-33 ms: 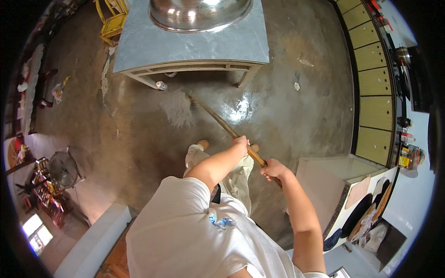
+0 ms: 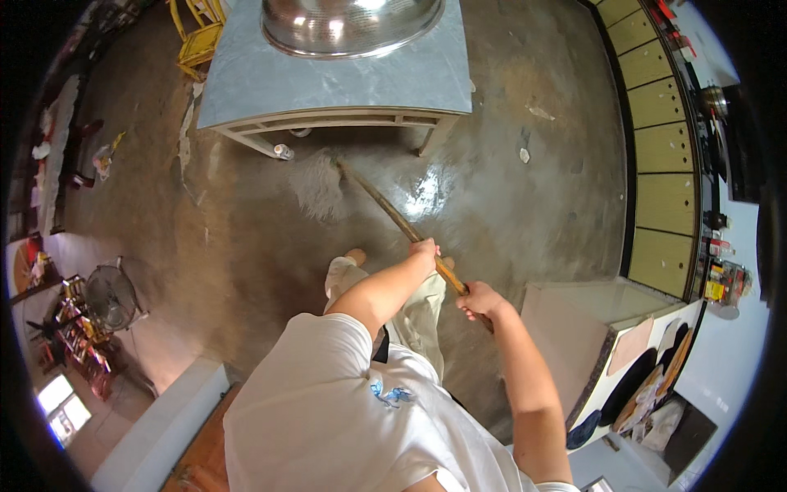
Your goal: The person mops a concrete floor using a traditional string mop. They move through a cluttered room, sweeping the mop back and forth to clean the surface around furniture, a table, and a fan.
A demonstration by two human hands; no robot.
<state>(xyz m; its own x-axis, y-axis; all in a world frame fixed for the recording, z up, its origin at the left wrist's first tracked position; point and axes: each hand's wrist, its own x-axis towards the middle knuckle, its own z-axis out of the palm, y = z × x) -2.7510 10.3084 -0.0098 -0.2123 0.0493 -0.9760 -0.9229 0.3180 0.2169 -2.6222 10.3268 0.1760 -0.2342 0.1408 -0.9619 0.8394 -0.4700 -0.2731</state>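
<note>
Both hands are closed around the wooden handle of a mop, which slants from the far left down toward my right side. My left hand grips it farther along the shaft. Near the handle's upper end, my right hand is wrapped round it. The pale grey string mop head lies spread on the wet, shiny floor, just in front of a grey-topped table. Close to its strands, a small white bottle or can stands by the table's left leg.
A large metal dome-shaped cover or basin sits on the table. There is a yellow chair at the far left, and a standing fan at left. Yellow-green cabinets line the right side; a pale cabinet stands near my right arm.
The mop head has shifted slightly to the right and away across the floor. Both hands keep their grip on the handle.
</note>
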